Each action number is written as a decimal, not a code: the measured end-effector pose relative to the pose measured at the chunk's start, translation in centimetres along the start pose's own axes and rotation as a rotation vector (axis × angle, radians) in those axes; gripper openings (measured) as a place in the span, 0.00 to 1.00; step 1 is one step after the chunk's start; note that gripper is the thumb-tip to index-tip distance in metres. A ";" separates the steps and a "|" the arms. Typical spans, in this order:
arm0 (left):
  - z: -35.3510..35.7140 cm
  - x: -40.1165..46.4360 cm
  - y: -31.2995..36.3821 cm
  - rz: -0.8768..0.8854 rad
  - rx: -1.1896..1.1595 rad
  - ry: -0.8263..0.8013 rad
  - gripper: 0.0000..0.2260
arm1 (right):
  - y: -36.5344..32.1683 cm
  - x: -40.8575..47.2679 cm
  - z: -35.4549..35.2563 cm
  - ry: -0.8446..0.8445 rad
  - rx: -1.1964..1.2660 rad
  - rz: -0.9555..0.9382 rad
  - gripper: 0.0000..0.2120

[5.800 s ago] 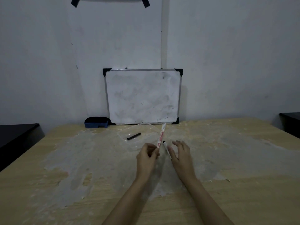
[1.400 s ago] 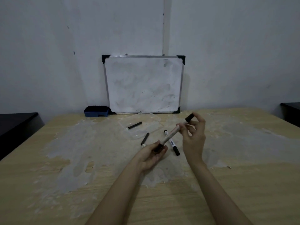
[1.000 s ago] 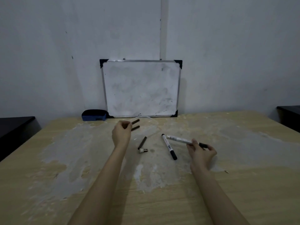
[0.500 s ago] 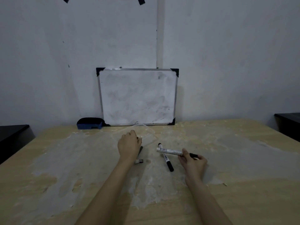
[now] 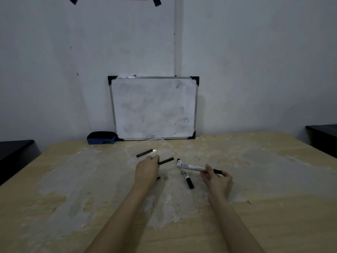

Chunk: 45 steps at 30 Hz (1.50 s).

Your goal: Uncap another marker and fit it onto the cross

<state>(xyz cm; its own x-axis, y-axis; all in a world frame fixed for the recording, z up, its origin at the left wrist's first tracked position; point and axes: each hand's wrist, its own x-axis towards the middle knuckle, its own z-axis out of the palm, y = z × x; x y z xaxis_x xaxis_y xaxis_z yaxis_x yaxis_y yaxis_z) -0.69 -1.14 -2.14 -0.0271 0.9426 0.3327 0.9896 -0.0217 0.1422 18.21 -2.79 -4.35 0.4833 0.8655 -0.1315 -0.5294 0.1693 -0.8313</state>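
Observation:
My left hand (image 5: 147, 170) pinches a thin dark stick (image 5: 166, 160), whose free end points right. My right hand (image 5: 217, 179) holds a white marker barrel (image 5: 193, 167) with a black end, level above the table. A second white marker with a black cap (image 5: 187, 178) lies on the table between my hands. Another thin dark stick (image 5: 144, 153) lies on a clear plastic bag (image 5: 164, 147) beyond my left hand. A small dark piece (image 5: 158, 177) peeks out beside my left wrist.
A smudged whiteboard (image 5: 154, 108) leans on the wall at the back of the wooden table (image 5: 273, 179). A blue eraser (image 5: 101, 138) sits left of it. Dark furniture stands at the left edge (image 5: 14, 154) and the right edge (image 5: 322, 137).
My left hand went to the plastic bag, came back with a thin dark stick and now holds it nearer the marker. My right hand has kept the marker barrel level, shifting slightly.

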 end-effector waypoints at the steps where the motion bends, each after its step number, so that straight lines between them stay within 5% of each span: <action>1: 0.1 -0.6 -0.1 0.028 -0.053 0.026 0.10 | 0.0 -0.1 0.1 0.003 0.004 -0.001 0.23; 13: 0.6 -2.9 0.1 0.174 -0.359 0.200 0.08 | 0.1 -0.3 0.6 -0.065 -0.010 0.001 0.21; 16: 0.7 -3.3 0.9 0.251 -0.395 0.274 0.15 | 0.6 -0.7 1.3 -0.109 0.046 0.031 0.20; 19: 0.4 -3.6 1.2 0.135 -0.459 0.322 0.21 | 0.4 -0.6 1.3 -0.075 0.222 0.118 0.14; 23: 0.4 -3.5 0.1 -0.093 -0.412 0.184 0.24 | 0.2 -0.1 0.6 -0.099 0.314 0.182 0.04; 28: 1.3 -3.7 -1.3 -0.106 -0.131 -0.051 0.14 | 0.2 -0.1 0.4 -0.117 0.314 0.183 0.05; 31: 1.4 -3.6 -1.1 -0.065 -0.355 -0.021 0.10 | 0.5 -0.1 0.7 -0.064 0.116 0.099 0.16; 35: 1.1 -4.0 0.2 -0.071 -0.772 -0.069 0.07 | 0.8 -0.6 0.9 -0.124 -0.082 0.005 0.18; 45: 1.3 -4.0 0.1 -0.060 -0.990 0.028 0.05 | 0.6 -0.5 0.7 -0.105 -0.049 0.003 0.17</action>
<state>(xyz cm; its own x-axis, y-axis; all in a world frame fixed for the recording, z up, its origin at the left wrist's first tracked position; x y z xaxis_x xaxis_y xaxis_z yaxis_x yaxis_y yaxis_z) -0.30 -4.47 -4.65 -0.0893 0.9434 0.3193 0.4226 -0.2544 0.8699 17.14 -2.77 -4.42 0.4048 0.9110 -0.0785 -0.4949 0.1460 -0.8566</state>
